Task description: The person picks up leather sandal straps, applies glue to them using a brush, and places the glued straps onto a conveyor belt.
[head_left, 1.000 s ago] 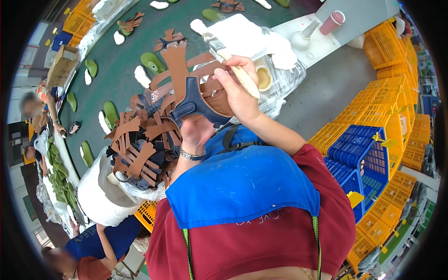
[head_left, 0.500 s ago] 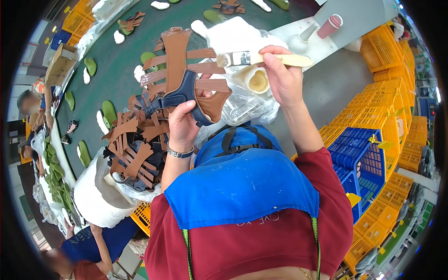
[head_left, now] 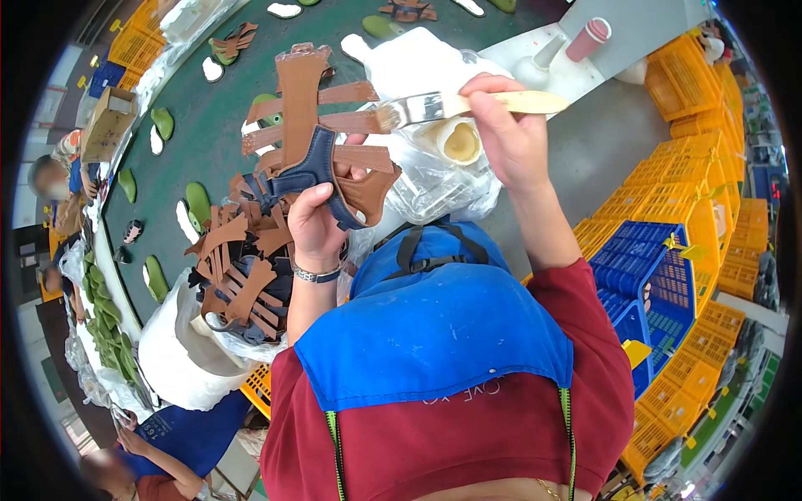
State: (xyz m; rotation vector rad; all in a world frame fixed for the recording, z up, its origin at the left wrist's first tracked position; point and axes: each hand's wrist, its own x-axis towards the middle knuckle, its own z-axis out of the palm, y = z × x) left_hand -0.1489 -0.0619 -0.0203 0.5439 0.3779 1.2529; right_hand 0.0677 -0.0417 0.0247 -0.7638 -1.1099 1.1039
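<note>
My left hand (head_left: 316, 224) is closed on a brown and navy sandal upper (head_left: 299, 108), thumb on its navy strap and fingers behind it. The upper's brown straps fan out to both sides. In my right hand (head_left: 511, 134) is a flat brush (head_left: 418, 110) with a pale wooden handle, pinched between thumb and fingers. Its bristles meet the end of one brown strap. Just below the brush, a container of pale yellowish paste (head_left: 460, 142) stands in clear plastic. A heap of similar uppers (head_left: 242, 271) lies left of my left hand.
Green soles (head_left: 197, 204) and white pieces lie on the green table (head_left: 167, 225). A white bucket (head_left: 180, 351) is at lower left. A bottle (head_left: 535, 71) and pink cup (head_left: 590, 40) stand at upper right. Blue and orange crates (head_left: 660, 171) line the right. Other people are at left.
My right hand has gone from over the upper out to the right, turning the brush sideways, and its bristles now touch a strap. My left hand has moved slightly left with the upper.
</note>
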